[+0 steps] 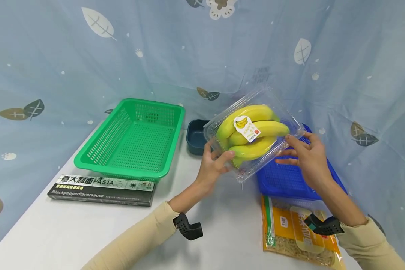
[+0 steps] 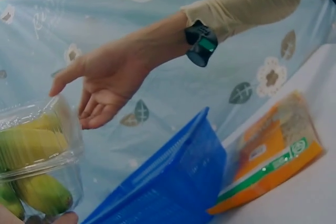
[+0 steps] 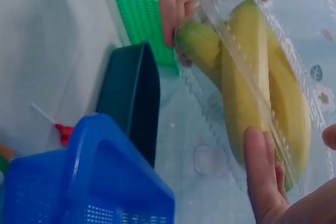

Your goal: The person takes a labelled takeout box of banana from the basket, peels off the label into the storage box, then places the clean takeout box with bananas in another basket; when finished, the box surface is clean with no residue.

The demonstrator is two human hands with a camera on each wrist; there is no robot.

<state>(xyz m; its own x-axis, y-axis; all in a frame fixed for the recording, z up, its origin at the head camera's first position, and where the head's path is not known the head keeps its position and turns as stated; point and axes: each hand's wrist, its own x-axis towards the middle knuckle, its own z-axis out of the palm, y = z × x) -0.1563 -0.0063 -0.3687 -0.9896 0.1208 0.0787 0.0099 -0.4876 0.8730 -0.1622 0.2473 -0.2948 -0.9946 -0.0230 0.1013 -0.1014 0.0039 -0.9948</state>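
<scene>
A clear plastic clamshell box (image 1: 273, 103) of bananas (image 1: 253, 131) is held up, tilted, above the table. A white banana label (image 1: 246, 128) lies on its lid. My left hand (image 1: 212, 167) grips the box's lower left part, with the thumb on the near side. On the opposite side, my right hand (image 1: 307, 157) holds the box's edge between thumb and fingers. The right wrist view shows right-hand fingers (image 3: 262, 177) against the box's underside. Below the box stands a blue basket (image 1: 283, 183), partly hidden by box and hand.
A green basket (image 1: 135, 150) stands at left, behind a black pasta box (image 1: 101, 191). Between the baskets sits a dark blue bowl (image 1: 196, 138). An orange food packet (image 1: 298, 232) lies before the blue basket. Near it is a small red thing (image 3: 64, 134) with a white stick. A patterned curtain (image 1: 175, 45) hangs behind.
</scene>
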